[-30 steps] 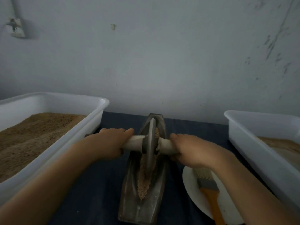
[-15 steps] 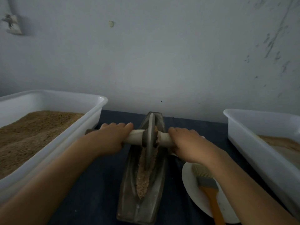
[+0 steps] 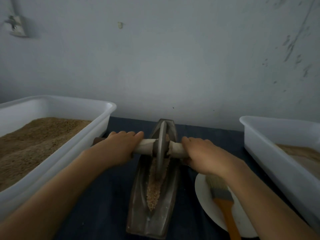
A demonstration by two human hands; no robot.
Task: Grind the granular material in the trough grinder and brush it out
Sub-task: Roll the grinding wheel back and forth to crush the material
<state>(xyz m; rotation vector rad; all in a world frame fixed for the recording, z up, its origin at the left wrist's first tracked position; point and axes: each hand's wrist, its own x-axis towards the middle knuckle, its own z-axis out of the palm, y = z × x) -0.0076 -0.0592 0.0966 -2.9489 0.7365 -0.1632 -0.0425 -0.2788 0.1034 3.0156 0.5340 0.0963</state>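
Both hands [image 3: 119,148] grip wheel's axle [image 3: 145,148] (either side)

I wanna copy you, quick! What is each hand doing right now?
Left hand: fingers curled round the roller handle, gripping it.
Right hand: gripping the handle's other end, across the grinding wheel.

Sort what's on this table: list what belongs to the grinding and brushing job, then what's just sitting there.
In use:
grinding wheel
wheel handle, gripped by left hand and right hand
trough
grain
brush

Sitting there:
white plate
left tub
right tub
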